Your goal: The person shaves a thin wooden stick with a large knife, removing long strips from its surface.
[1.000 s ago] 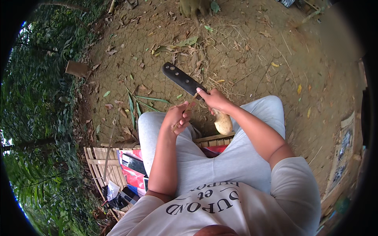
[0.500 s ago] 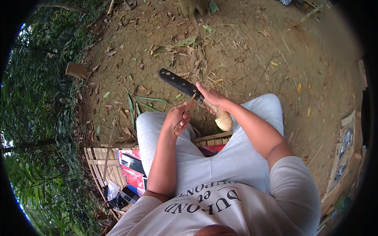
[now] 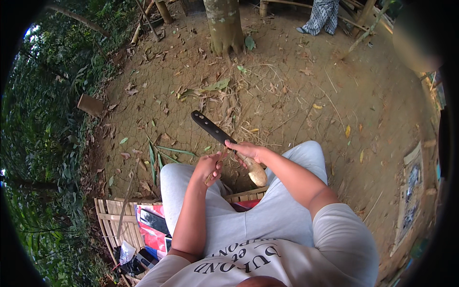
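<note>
Two hands (image 3: 207, 168) (image 3: 249, 152) gripping, left a stick (image 3: 224, 154), right a diagonal knife (image 3: 258, 176), blade (image 3: 208, 127) pointing forward-left

Knife (image 3: 210, 127) lying in right hand (image 3: 247, 151), before lap (image 3: 224, 220), handle (image 3: 256, 174) pointing back. Left hand (image 3: 207, 168) sitting just left, stick (image 3: 224, 153) in it reaching toward knife. Bench (image 3: 109, 218) lying under lap; left of lap, sheet (image 3: 149, 233) lying on bench, phone (image 3: 154, 221) on sheet. Tree (image 3: 224, 26) standing ahead, another person's legs (image 3: 321, 18) standing right of it. Bushes (image 3: 43, 105) filling far left, block (image 3: 91, 105) lying at their edge.
</note>
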Available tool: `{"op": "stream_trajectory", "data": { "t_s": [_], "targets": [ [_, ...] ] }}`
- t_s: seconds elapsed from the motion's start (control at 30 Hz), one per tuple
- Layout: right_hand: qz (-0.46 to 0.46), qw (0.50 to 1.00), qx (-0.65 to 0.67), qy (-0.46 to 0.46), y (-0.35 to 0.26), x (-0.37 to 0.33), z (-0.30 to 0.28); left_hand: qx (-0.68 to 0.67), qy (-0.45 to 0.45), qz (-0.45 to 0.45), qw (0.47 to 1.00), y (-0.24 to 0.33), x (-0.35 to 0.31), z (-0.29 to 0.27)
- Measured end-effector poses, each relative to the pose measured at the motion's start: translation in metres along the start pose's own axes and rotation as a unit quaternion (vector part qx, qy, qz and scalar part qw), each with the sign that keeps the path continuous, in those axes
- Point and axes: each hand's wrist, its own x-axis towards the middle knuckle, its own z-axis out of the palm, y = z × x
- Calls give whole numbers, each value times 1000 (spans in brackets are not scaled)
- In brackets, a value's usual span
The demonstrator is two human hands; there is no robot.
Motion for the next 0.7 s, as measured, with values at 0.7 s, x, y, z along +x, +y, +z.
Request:
{"op": "stream_trajectory", "data": {
  "t_s": [0.7],
  "targets": [
    [-154, 982, -71, 89, -1, -34, 41, -7, 3, 35, 999, -10, 1, 1]
  ]
}}
